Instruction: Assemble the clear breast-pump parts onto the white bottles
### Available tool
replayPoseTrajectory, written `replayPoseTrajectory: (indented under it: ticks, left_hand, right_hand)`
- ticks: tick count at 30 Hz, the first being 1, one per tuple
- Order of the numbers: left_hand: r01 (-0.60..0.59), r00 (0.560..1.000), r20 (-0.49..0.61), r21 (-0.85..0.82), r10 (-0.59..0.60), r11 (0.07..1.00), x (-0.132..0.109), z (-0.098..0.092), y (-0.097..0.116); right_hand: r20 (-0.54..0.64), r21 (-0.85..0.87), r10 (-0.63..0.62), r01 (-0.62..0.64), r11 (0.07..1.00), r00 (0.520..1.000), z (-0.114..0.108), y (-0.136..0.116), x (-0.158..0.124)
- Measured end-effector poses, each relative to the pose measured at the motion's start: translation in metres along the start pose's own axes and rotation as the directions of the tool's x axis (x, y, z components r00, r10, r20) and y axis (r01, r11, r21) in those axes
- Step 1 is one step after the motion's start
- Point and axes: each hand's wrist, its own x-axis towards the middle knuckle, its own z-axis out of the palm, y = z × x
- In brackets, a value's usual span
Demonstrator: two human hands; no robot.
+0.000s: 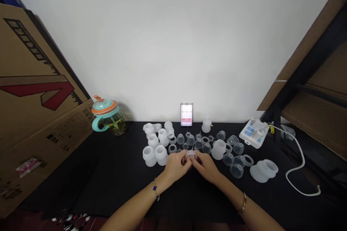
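Both hands meet at the middle of the black table. My left hand (175,166) and my right hand (207,167) are closed at the fingertips on one small translucent bottle collar (191,153), gripped from either side. Fingers cover part of it, so whether a nipple sits inside I cannot tell. Left of my left hand stand several frosted white baby bottles (149,155), with their mouths open. Beyond the fingers lie loose collar rings (172,148), nipples and clear dome caps (198,143). A frosted bottle (218,149) stands just beyond my right hand.
A lit phone (187,114) leans against the wall. To the left are a teal-lidded jug (110,117) and a large cardboard box (35,97). On the right are a power strip (254,132), its white cable (298,168) and a wide frosted bottle (263,170) lying tilted.
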Motion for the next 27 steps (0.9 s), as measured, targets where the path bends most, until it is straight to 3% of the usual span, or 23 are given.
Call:
replayPoseTrajectory:
  ticks: [12, 27]
  left_hand:
    - [-0.099, 0.995, 0.029, 0.037, 0.098, 0.994, -0.0028, -0.0024, 0.0001]
    - [-0.081, 0.996, 0.034, 0.032, 0.08, 0.996, -0.0024, -0.0004, -0.0033]
  right_hand:
    - [0.024, -0.053, -0.03, 0.031, 0.998, 0.999, -0.0007, -0.0026, -0.0031]
    - [0.018, -0.2, -0.011, 0.014, 0.98, 1.0, 0.0031, -0.0011, -0.0022]
